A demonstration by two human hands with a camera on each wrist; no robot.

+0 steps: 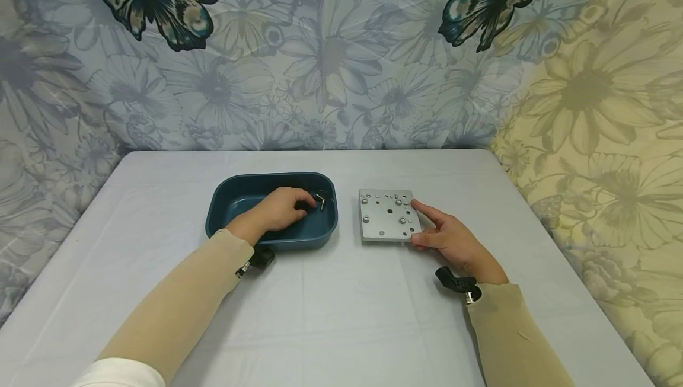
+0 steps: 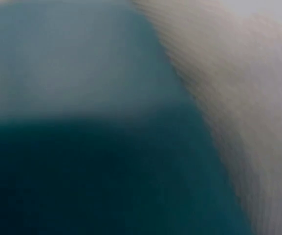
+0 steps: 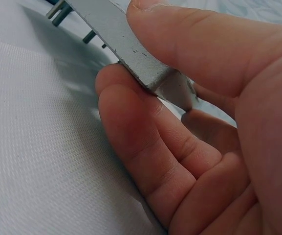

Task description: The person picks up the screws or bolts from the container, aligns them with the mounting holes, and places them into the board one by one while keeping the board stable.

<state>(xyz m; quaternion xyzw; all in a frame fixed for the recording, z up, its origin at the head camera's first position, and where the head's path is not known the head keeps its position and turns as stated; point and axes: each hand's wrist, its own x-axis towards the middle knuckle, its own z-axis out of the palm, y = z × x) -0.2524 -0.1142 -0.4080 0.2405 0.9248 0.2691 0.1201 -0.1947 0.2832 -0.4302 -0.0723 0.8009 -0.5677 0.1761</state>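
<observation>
Lying across the lower two thirds of the head view: a pale grey table, backed by a flower-and-butterfly cloth.

Sitting left of centre on it: a dark blue tray, rounded and oblong, long axis running left to right. Holding a few small metal bolts and some dark pieces at its upper right corner; nothing clearer to be told of these, and the left wrist view showing only a blur of blue wall and hand.

Lying just right of the tray, apart from it: a grey metal plate, nearly square, face up, edges roughly square to the table edge, studded with holes and small fasteners.

Reaching into the tray: the left hand, fingers curled down over the dark pieces beside the bolts; impossible to tell whether anything is pinched.

Gripping the plate's lower right corner: the right hand, thumb on top, fingers curled beneath, the corner raised slightly off the cloth in the right wrist view.
</observation>
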